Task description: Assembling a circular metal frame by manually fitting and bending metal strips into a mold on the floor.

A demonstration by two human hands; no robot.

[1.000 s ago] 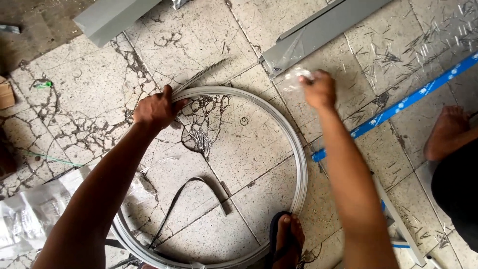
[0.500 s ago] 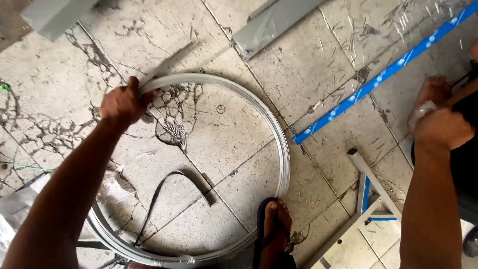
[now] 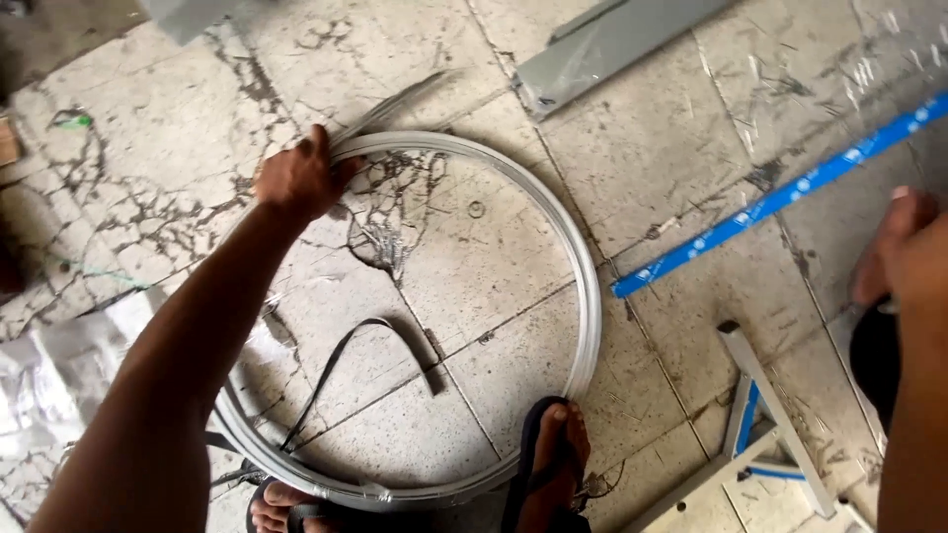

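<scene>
Right hand (image 3: 904, 252) withdrawn (left hand (image 3: 296, 178) gripping hoop (image 3: 590, 296))

a large grey-white coiled hoop (image 3: 591, 326) stands tilted on the cracked tile floor; top edge gripped.

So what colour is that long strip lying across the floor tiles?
The strip is bright blue with small white marks; the head view shows it clearly.

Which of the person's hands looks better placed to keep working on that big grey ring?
Probably the left hand: it grips the top of the grey ring, which stands on the tiled floor. The right hand is off at the right edge, clear of the ring.
</scene>
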